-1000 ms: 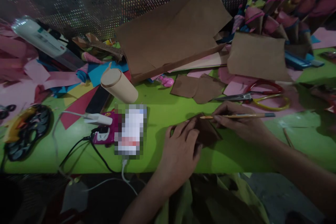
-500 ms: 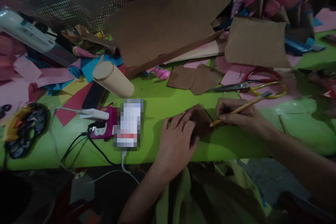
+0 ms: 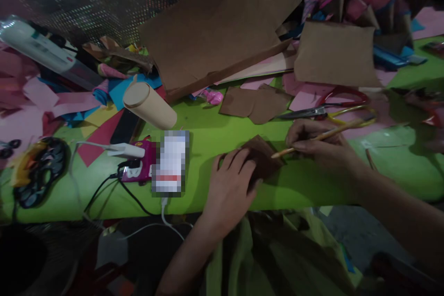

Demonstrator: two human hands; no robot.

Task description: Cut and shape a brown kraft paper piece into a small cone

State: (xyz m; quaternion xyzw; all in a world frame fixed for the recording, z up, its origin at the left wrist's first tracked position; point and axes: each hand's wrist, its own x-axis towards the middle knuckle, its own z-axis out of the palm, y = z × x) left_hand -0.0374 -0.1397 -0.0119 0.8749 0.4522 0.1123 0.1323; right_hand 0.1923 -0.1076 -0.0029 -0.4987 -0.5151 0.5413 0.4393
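My left hand (image 3: 231, 189) rests palm down on a small piece of brown paper (image 3: 265, 157). Its fingers are outstretched and somewhat apart, covering the paper's left part. Opposite it, my right hand (image 3: 314, 141) pinches a slim wooden stick (image 3: 333, 133), shaped like a pencil or brush handle. The stick's pale tip lies over the brown paper, and its other end points up to the right. I cannot tell whether the tip touches the paper. Just beyond my right hand lie scissors (image 3: 308, 112) with red and yellow handles.
On the green table (image 3: 194, 162) lie a charging phone (image 3: 171, 162), a magenta power adapter (image 3: 138, 166) with cables, and a tape dispenser (image 3: 41, 171). Behind stand a tan paper roll (image 3: 149, 101), a large brown sheet (image 3: 222, 32), a smaller brown sheet (image 3: 335, 53) and colourful paper pieces.
My right hand has lifted slightly, and the stick's tip has shifted a little up and left over the paper. My left hand stays nearly in place. The view has shifted slightly.
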